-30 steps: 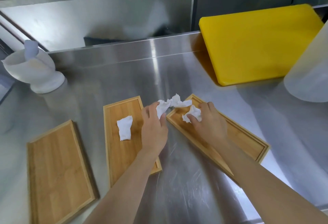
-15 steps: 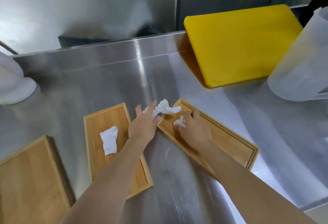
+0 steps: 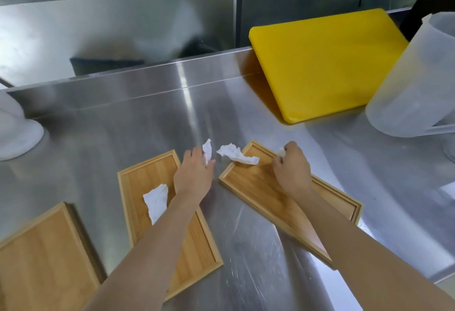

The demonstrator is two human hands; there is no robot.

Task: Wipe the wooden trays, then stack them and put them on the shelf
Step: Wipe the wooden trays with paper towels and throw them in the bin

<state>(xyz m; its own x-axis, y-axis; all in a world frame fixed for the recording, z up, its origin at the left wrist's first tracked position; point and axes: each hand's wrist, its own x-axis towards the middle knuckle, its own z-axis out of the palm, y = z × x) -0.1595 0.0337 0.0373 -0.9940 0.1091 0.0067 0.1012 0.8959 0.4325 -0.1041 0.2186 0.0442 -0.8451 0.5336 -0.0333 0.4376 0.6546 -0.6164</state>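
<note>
A: Three wooden trays on the steel counter (image 3: 147,123). Nearest, at the left edge, the left tray (image 3: 44,256), partly cut off by the frame.

B: Just beyond it sits the middle tray (image 3: 138,182), with one white paper scrap (image 3: 156,201) lying flat on it. The person's left forearm crosses over its near half.

A: And the right tray (image 3: 256,187), angled, lies under the right forearm. Trays all apart, none stacked.

B: Hands now. The left hand (image 3: 193,177) sits between the middle and right trays, fingers pinched on a small torn paper piece (image 3: 207,151) that sticks up past them.

A: The right hand (image 3: 293,175) is over the right tray, curled into a fist round a tiny paper wad (image 3: 282,151), only a corner peeking out.

B: Between the two hands, a loose crumpled paper (image 3: 237,154) rests on that tray's far corner. So four bits of paper counted.

A: Farther back: one yellow cutting board (image 3: 327,64) far right, leaning on the back ledge, and one translucent pitcher (image 3: 418,84) at the right edge.

B: One white object (image 3: 14,135) far left, cut off; cannot tell what.
</note>
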